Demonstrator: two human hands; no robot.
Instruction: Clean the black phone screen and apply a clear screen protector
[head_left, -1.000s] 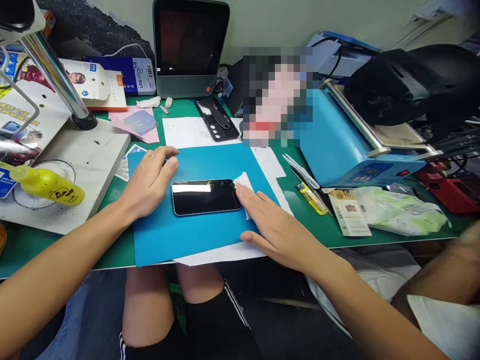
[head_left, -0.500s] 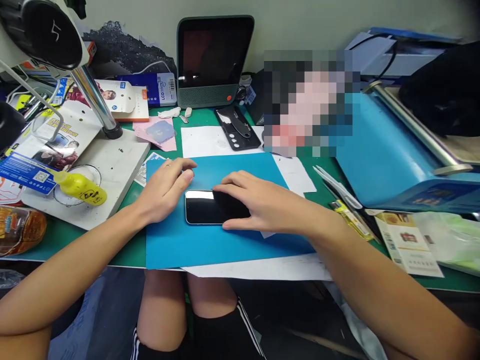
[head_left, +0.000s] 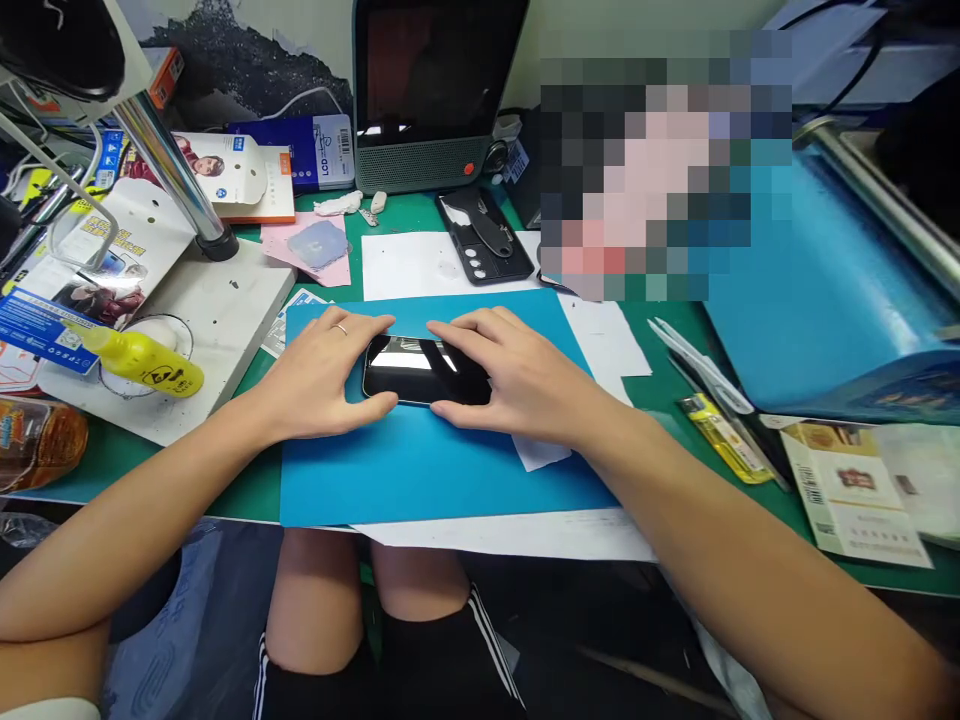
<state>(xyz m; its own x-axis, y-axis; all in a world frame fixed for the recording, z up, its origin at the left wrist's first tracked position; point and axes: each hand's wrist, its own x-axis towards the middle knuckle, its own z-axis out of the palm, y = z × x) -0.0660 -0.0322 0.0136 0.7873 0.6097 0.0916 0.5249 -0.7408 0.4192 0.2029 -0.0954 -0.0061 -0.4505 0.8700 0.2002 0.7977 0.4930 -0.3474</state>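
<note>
decent gap up front on blue mat, phone hogging middle, black case behind, yellow bottle left, chunky blue machine right

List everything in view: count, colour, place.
Phone: 1, black, between both hands
Mat: 1, blue, under phone
Scrap: 1, white, on mat
Phone case: 1, black, behind mat
Paper: count unclear, white, behind and under mat
Display: 1, grey-green, by wall
Stand: 1, white and silver, left
Bottle: 1, yellow, on stand base
Packaging: several, mixed colours, left
Machine: 1, blue, right
Packet: 1, yellow, right of mat
Carton: 1, white and gold, right
Table: 1, green, underneath
Left hand: 1, ringed, phone's left end
Right hand: 1, phone's right end
</note>
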